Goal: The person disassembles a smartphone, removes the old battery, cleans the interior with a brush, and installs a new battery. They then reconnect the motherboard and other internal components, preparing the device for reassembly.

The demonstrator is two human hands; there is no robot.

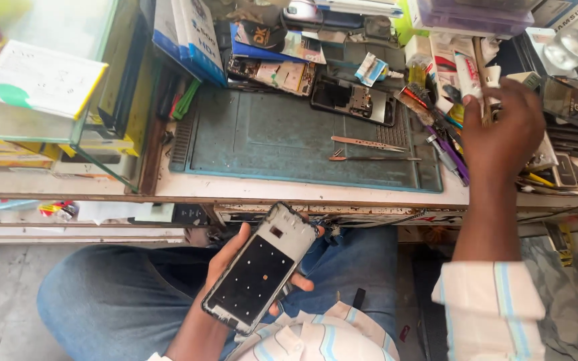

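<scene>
The person sits with legs crossed, knees in blue jeans low in the frame. The left hand (pixel 249 267) is at the bottom middle, palm up, resting over the lap. Its fingers (pixel 300 283) curl up around the edges of something flat, and the thumb lies along the left side. The right arm goes straight up the right side of the frame, its striped sleeve pushed back. The right hand (pixel 503 127) is at the upper right, back facing us, fingers bent and pinching something thin.
</scene>
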